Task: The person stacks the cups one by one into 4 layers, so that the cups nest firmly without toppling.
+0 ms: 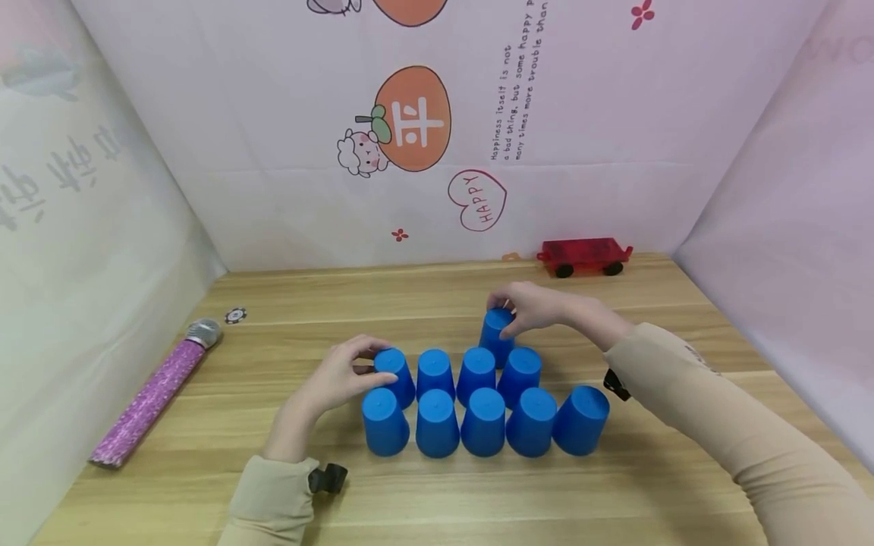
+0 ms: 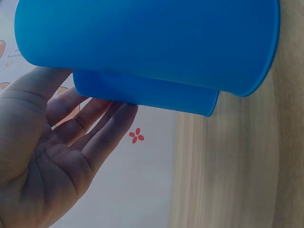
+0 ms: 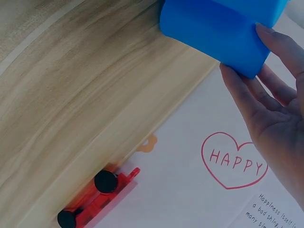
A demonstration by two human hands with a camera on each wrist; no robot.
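Blue cups stand upside down on the table in two rows, several in the front row (image 1: 437, 425) and several in the middle row (image 1: 476, 377). My left hand (image 1: 339, 377) holds the leftmost middle-row cup (image 1: 399, 379), fingers behind it and thumb at its front. In the left wrist view a nearer cup (image 2: 152, 38) hides part of the thumb and of the held cup (image 2: 147, 92). Behind the middle row, my right hand (image 1: 536, 307) grips another upside-down cup (image 1: 495, 337) near its top. In the right wrist view, thumb and fingers lie on opposite sides of that cup (image 3: 218, 35).
A pink glittery microphone (image 1: 153, 398) lies at the left, with a poker chip (image 1: 235, 315) behind it. A red toy wagon (image 1: 586, 255) stands by the back wall sheet (image 1: 307, 220). Printed sheets also rise on the left and right sides.
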